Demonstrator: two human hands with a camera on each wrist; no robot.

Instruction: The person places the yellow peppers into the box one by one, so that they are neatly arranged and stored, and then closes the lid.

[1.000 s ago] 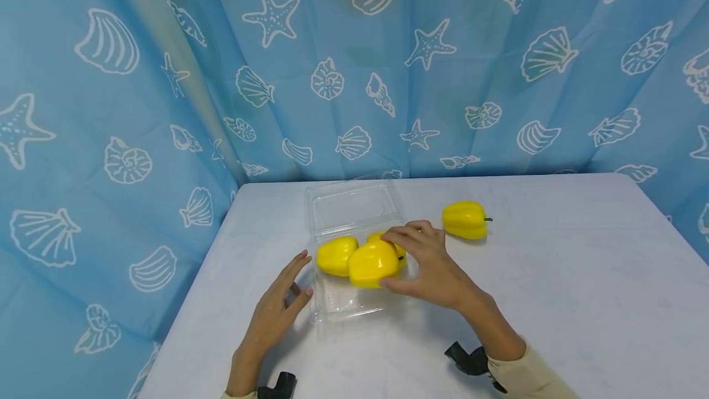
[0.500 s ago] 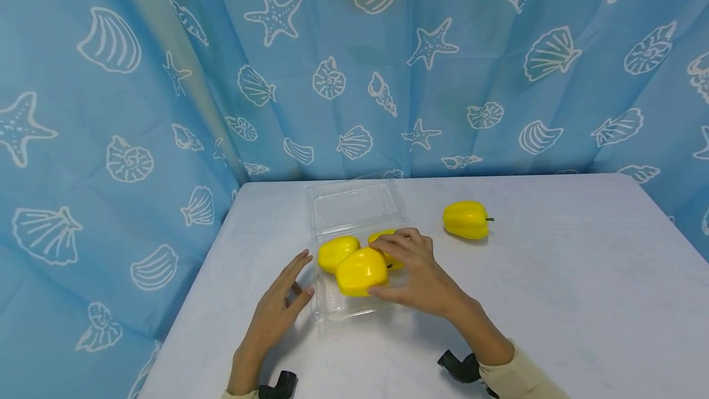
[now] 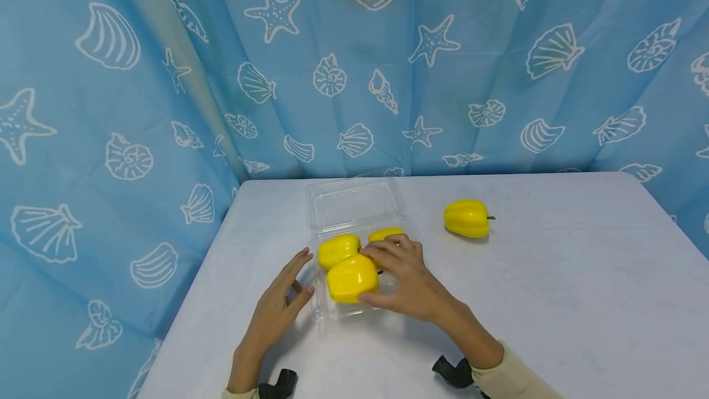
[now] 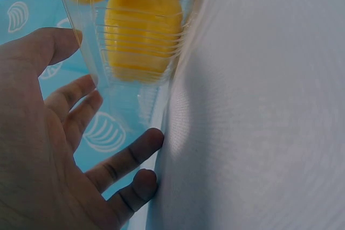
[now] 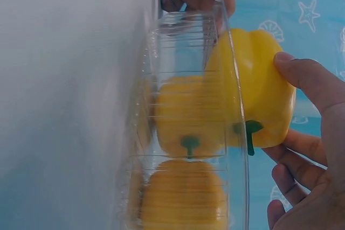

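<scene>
A glossy yellow bell pepper with smooth, lobed plastic-looking skin and a short dark green stem sits at the near end of a clear ribbed plastic clamshell box, held by the right hand. The thumb lies against the pepper's near side and the fingers curl over its top; in the right wrist view the pepper still rides above the box rim, half in and half out. Two more yellow bell peppers already lie in the tray behind it, one on the left and one on the right, the second partly hidden by the right hand's fingers. They crowd the tray's far end and touch or nearly touch the held pepper. The box's hinged transparent lid lies open and flat on the far side.

The left hand rests with straight, spread fingers against the box's left wall, its fingertips on the matte white tabletop. A fourth yellow bell pepper lies on its side well apart to the right. A blue curtain printed with white shells and starfish hangs around the table.
</scene>
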